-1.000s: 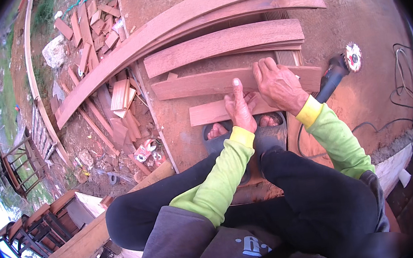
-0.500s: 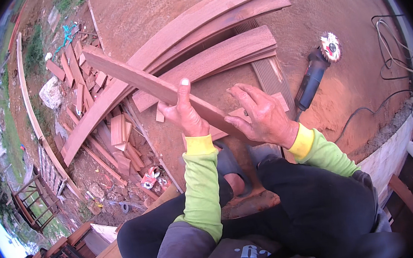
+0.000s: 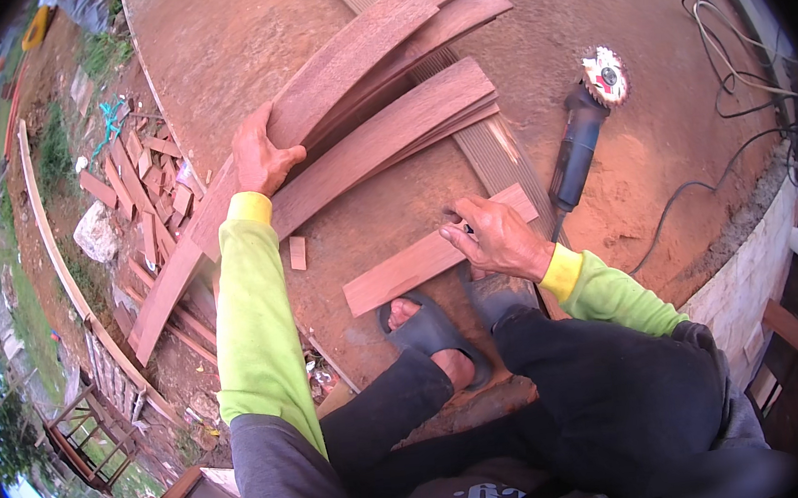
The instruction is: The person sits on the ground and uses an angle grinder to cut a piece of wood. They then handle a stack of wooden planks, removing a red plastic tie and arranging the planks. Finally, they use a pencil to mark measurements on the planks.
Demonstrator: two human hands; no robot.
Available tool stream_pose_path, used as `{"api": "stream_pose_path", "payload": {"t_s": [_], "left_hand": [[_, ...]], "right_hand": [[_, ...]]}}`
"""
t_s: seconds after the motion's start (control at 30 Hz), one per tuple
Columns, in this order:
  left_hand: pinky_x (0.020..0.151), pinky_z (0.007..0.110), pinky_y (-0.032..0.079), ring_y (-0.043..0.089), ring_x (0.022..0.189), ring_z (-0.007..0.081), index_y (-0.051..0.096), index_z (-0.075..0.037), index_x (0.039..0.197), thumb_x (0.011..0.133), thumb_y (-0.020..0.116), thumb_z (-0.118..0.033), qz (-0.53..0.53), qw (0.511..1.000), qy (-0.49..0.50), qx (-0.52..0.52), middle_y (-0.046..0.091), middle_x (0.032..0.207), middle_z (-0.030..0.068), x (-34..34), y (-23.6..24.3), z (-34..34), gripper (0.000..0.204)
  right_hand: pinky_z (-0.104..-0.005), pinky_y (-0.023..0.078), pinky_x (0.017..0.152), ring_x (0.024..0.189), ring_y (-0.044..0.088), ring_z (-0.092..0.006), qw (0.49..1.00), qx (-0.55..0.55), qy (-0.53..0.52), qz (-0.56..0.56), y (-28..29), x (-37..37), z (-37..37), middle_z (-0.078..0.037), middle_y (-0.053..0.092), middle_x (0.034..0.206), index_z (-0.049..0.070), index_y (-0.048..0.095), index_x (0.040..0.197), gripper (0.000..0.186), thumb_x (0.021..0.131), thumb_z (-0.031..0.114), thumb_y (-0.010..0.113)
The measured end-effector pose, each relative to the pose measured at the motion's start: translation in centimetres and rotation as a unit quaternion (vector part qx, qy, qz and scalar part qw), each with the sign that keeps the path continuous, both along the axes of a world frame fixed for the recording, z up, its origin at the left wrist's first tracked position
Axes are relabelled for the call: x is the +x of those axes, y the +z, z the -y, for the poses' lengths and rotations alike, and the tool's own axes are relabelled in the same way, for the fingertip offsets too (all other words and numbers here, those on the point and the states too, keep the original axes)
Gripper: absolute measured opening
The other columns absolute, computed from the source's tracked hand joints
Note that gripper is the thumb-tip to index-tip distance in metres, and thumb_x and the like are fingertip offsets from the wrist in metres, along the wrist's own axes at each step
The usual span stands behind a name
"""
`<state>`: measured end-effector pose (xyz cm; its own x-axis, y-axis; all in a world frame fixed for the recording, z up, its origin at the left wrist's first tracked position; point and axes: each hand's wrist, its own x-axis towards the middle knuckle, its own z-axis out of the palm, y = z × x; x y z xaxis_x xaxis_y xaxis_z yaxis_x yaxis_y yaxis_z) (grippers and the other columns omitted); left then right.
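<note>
My left hand (image 3: 263,152) is closed around the edges of a reddish-brown wooden board (image 3: 343,67), which lies on top of the upper stack of long curved boards. Its thumb points right along the near side. Below that stack rests a second pile of curved boards (image 3: 388,135). My right hand (image 3: 504,239) is held above the right part of a short flat board (image 3: 405,265) on the ground. Those fingers are curled together in a pinch; whether something small is between them I cannot make out.
An angle grinder (image 3: 577,150) with a toothed disc lies right of a grooved plank (image 3: 495,148) that supports the boards. Its cord runs to coiled cables (image 3: 737,72) at the far right. Offcuts (image 3: 138,178) and a pale rock (image 3: 96,232) lie left. My sandalled foot (image 3: 436,332) is near the short board.
The board I held across both hands now lies on the upper stack. My left hand has moved up and left with it; my right hand has let go and its fingers have curled.
</note>
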<state>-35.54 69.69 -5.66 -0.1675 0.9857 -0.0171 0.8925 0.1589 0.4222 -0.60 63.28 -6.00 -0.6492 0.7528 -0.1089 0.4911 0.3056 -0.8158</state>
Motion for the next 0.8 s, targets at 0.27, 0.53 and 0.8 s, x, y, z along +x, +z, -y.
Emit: {"api": "stream_pose_path", "payload": {"t_s": [0.27,0.53,0.8], "left_hand": [[0.106,0.034,0.039,0.053,0.124,0.0293,0.047,0.004,0.136,0.058,0.083,-0.001,0.048,0.998,-0.045,0.009,0.057,0.128,0.0225,-2.6,-2.5,-1.6,0.086],[0.105,0.035,0.041,0.056,0.121,0.0312,0.048,0.001,0.135,0.059,0.084,-0.006,0.043,0.997,-0.043,-0.044,0.058,0.129,0.0212,-2.6,-2.3,-3.2,0.085],[0.102,0.036,0.044,0.059,0.116,0.0338,0.057,0.0,0.127,0.058,0.083,-0.009,0.041,0.993,-0.008,-0.114,0.062,0.122,0.0213,-0.8,-0.5,-3.8,0.075]], "right_hand": [[-0.0485,0.051,0.068,0.078,0.063,-0.0438,0.999,-0.026,0.012,0.029,-1.3,0.8,0.4,-0.025,0.061,0.088,-0.003,0.057,0.099,0.031,0.09,0.026,0.062],[-0.0481,0.051,0.07,0.08,0.063,-0.0445,0.997,-0.047,0.034,0.044,-1.4,0.8,0.3,-0.026,0.062,0.085,-0.003,0.056,0.094,0.03,0.091,0.026,0.061],[-0.049,0.05,0.07,0.081,0.063,-0.044,0.996,-0.059,0.045,0.048,-2.2,1.1,0.3,-0.026,0.062,0.085,-0.003,0.055,0.093,0.03,0.092,0.026,0.06]]}}
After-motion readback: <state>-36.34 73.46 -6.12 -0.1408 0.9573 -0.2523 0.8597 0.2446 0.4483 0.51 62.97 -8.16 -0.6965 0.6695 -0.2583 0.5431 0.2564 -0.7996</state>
